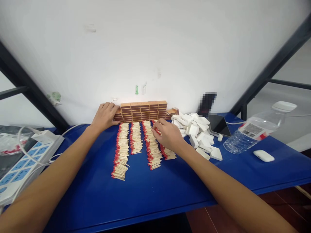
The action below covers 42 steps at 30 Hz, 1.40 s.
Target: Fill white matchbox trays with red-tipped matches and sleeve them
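A wall of stacked matchboxes (143, 111) stands at the back of the blue table, brown striking sides facing me. My left hand (105, 116) curls around the left end of this stack, fingers on top and thumb low in front. Four rows of red-tipped matches (121, 145) lie in front of the boxes, running toward me. Over the rightmost row is my right hand (168, 133), its fingers bent and pinched together at the matches. Whatever is between those fingertips is hidden. A few matchboxes (172, 112) at the stack's right end sit lower and askew.
White matchbox trays (194, 129) are heaped at the right, beside a dark phone (219, 125). Farther right are a clear plastic bottle (252, 131) and a white earbud case (263, 155). A power strip (26, 165) with white cables lies at the left. The wall closes off the back.
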Each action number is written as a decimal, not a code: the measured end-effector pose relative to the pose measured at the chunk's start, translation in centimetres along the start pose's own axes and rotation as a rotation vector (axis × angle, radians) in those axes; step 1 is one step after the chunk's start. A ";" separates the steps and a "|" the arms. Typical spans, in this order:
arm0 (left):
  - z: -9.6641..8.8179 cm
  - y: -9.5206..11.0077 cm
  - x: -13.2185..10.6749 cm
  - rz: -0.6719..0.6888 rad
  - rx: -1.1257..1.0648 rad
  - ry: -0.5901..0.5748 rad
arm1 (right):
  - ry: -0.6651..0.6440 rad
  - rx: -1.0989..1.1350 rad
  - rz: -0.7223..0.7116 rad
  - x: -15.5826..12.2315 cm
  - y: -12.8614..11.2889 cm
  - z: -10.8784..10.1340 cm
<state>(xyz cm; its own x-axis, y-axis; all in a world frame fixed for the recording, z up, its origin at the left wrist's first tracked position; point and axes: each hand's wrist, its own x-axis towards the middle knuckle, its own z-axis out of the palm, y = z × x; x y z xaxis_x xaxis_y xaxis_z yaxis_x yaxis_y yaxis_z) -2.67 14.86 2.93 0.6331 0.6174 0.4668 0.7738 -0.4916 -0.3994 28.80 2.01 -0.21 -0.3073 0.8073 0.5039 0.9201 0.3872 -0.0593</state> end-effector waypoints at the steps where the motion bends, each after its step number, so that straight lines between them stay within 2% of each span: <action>1: 0.1 0.0 0.0 0.004 0.010 -0.003 | 0.000 0.000 0.001 0.0 0.0 0.0; 9: -0.1 0.1 0.1 -0.004 0.041 -0.020 | -0.007 0.005 -0.001 0.0 0.0 -0.1; 18: -0.2 -0.2 0.1 0.009 -0.021 -0.026 | -0.027 0.007 0.007 0.0 0.0 -0.3; 23: 0.0 -0.1 -0.2 0.002 -0.064 -0.008 | -0.026 0.002 0.007 0.0 0.1 -0.2; 32: 0.2 1.3 -0.7 -0.031 0.035 0.063 | -0.028 -0.001 0.005 0.0 0.0 -0.2; 42: -0.8 1.3 -0.2 -0.043 -0.019 0.044 | -0.038 -0.017 0.006 0.0 0.0 -0.5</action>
<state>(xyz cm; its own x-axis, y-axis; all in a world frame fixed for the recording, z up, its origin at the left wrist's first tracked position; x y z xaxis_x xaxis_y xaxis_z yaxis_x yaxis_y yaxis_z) -1.78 13.59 2.88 0.5992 0.6111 0.5172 0.8002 -0.4770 -0.3635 28.89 1.81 0.19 -0.3105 0.8260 0.4704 0.9259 0.3749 -0.0472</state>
